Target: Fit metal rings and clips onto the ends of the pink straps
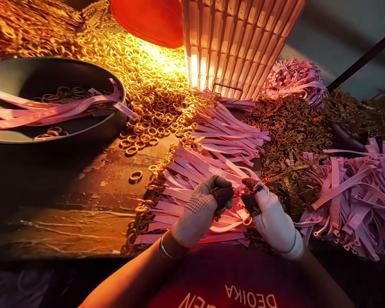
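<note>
Both gloved hands met low over the near edge of the worktop (pixel 67 222). The left hand (pixel 200 211) had its fingers curled shut around a brass ring and the end of a pink strap (pixel 226 226), and the right hand (pixel 269 214) pinched the same strap from the other side, thumb and forefinger closed, a second ring (pixel 247 221) hanging just under them. The strap in hand lay on top of a fanned heap of ringed straps (pixel 192 179) directly in front of the person, each seeming to carry a ring at its left end, so a fair share of the work looked done.

Plenty seemed left. A loose bundle of bare pink straps (pixel 356 192) spread toward the right edge, and a great drift of loose rings (pixel 147 85) ran to the far left corner under the lamp (pixel 237 42). A dark bowl (pixel 6 75) at the left edge held a few straps and rings. One stray ring (pixel 136 176) sat alone on the bare top, apart from the heap.
</note>
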The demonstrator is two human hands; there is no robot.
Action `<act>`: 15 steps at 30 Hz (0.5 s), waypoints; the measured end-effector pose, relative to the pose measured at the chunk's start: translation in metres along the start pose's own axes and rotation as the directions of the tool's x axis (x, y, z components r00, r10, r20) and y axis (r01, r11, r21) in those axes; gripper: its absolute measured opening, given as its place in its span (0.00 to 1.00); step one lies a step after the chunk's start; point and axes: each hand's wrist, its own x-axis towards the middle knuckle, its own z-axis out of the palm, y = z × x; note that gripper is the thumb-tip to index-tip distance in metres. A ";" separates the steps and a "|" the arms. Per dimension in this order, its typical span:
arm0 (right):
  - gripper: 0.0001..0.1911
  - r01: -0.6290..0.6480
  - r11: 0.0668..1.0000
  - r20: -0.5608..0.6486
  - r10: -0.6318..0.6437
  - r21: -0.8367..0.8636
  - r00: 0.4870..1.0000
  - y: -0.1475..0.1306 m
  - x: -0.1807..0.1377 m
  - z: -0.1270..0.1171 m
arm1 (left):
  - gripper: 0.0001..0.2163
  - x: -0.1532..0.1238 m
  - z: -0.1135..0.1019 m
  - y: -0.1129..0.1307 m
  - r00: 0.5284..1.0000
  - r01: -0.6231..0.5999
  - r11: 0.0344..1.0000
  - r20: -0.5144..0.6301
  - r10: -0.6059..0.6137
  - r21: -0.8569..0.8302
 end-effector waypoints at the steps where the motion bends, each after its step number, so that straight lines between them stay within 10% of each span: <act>1: 0.22 -0.009 1.000 -0.001 0.009 0.001 1.000 -0.001 0.000 0.001 | 0.06 0.001 0.002 0.001 1.000 0.011 1.000 0.004 -0.011 -0.003; 10: 0.16 0.040 0.989 -0.137 -0.020 0.141 0.990 0.004 -0.007 -0.002 | 0.07 -0.007 0.006 0.006 0.995 0.094 0.993 -0.005 -0.095 -0.075; 13: 0.16 0.117 0.981 -0.203 -0.084 0.157 0.976 0.018 -0.012 -0.002 | 0.08 -0.006 -0.019 0.048 0.964 -0.144 0.989 -0.223 0.146 0.028; 15: 0.16 0.159 0.977 -0.222 -0.124 0.145 0.967 0.028 -0.016 -0.003 | 0.09 -0.006 -0.042 0.097 0.819 -0.347 0.909 -0.398 0.414 0.231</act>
